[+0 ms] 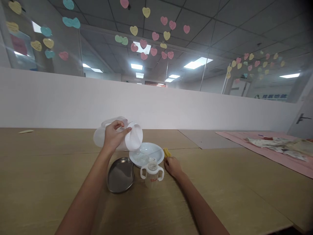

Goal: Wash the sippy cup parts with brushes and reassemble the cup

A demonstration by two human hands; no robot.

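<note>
My left hand [113, 135] grips a translucent plastic pitcher [99, 136], which is tilted with its white-rimmed mouth over a white bowl [158, 156]. Inside the bowl lie clear items that I cannot make out fully. My right hand [173, 165] rests on the table at the bowl's right side, fingers curled by a yellow object [167, 152]; whether it grips that object is unclear. In front of the bowl stands a clear bottle [152, 178] with two white handles and an open top. A metal kidney-shaped tray [120, 176] sits to the bottle's left.
The wooden table [61, 182] runs up to a low white wall [158, 114] with glass above. At the right, a pink cloth [288, 161] bears crumpled fabric [276, 143]. A small pale flat piece [25, 131] lies at the far left.
</note>
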